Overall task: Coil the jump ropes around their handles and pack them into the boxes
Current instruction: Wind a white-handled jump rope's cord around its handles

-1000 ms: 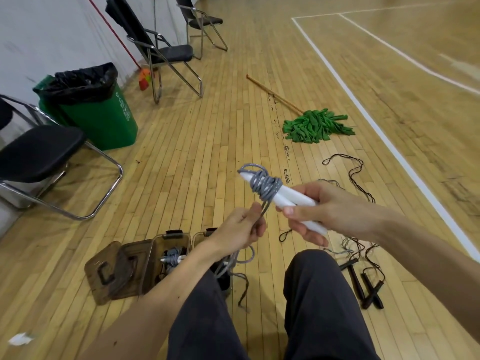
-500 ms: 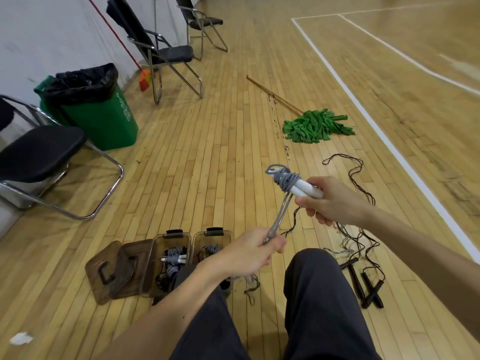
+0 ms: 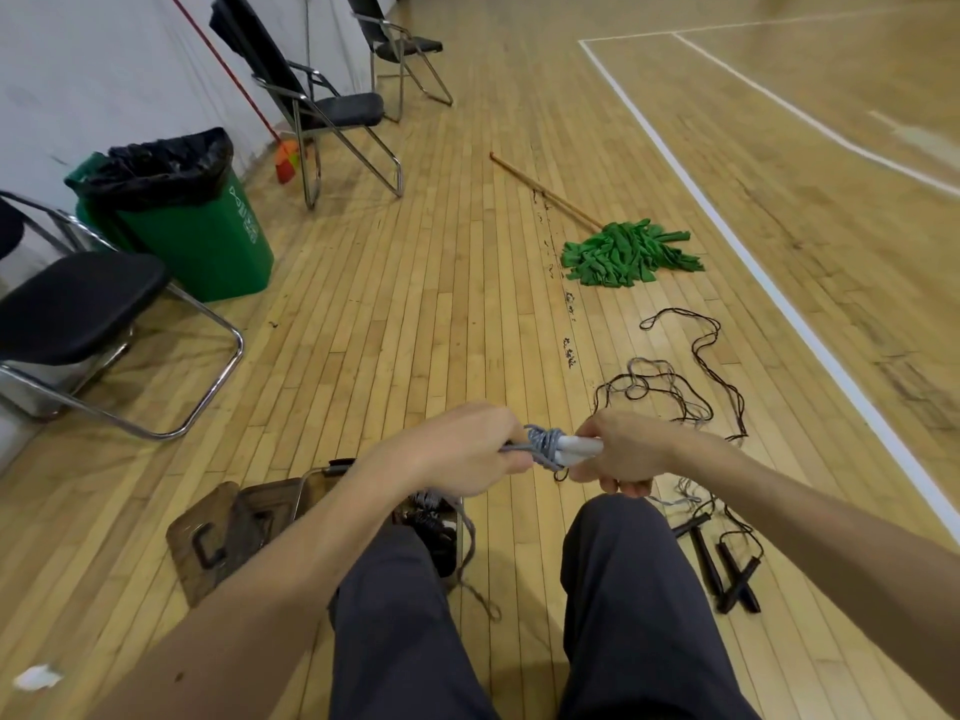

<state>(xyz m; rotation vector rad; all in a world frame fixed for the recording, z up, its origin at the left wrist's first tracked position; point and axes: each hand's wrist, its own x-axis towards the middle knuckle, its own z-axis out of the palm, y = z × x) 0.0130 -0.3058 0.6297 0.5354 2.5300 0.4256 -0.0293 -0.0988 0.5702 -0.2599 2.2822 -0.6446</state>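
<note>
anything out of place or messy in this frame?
Yes. A green strip mop with wooden pole lies flat on the wooden court floor instead of being stood up. At the right, black and grey jump ropes sprawl in a loose tangle, not yet coiled. A crumpled white scrap sits at lower left. Nothing looks damaged.

The left hand (image 3: 467,449) has come up from low by the boxes (image 3: 311,485) and closed the gap. It now grips the grey rope (image 3: 543,443) right where it is wound on the white handles (image 3: 584,448), almost touching the right hand (image 3: 623,452) (half a second ago the two were well apart, rope taut between them). The handles have sunk from a raised slant to nearly level, tips pointing left. The left forearm (image 3: 311,537) now covers much of the boxes, and the rope's loose tail (image 3: 471,543) seems to hang slack beside the left knee (image 3: 405,563).
</note>
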